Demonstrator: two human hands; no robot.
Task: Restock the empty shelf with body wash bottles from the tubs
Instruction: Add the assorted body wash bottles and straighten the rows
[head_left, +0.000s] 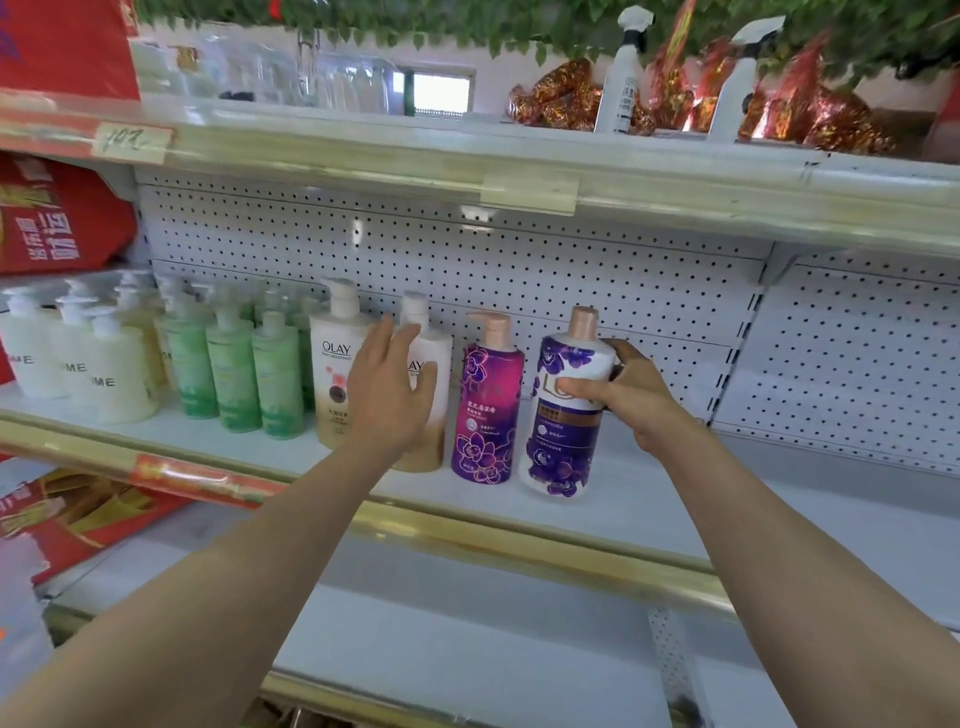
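My right hand (631, 395) grips a white bottle with purple flowers (563, 441), tilted slightly, its base on or just above the white shelf (649, 509). To its left a purple bottle with a pink pump (485, 405) stands upright. My left hand (389, 389) is spread with straight fingers in front of a white and gold Olay bottle (431, 374), touching or nearly touching it. Another Olay bottle (335, 364) stands further left. No tubs are in view.
Green bottles (234, 374) and cream bottles (104, 364) fill the shelf's left part. The pegboard back (519, 265) is behind. Spray bottles (623, 78) and red-gold decorations (810, 109) sit on the upper shelf. Red bags (52, 218) lie left. A lower shelf (467, 639) runs beneath.
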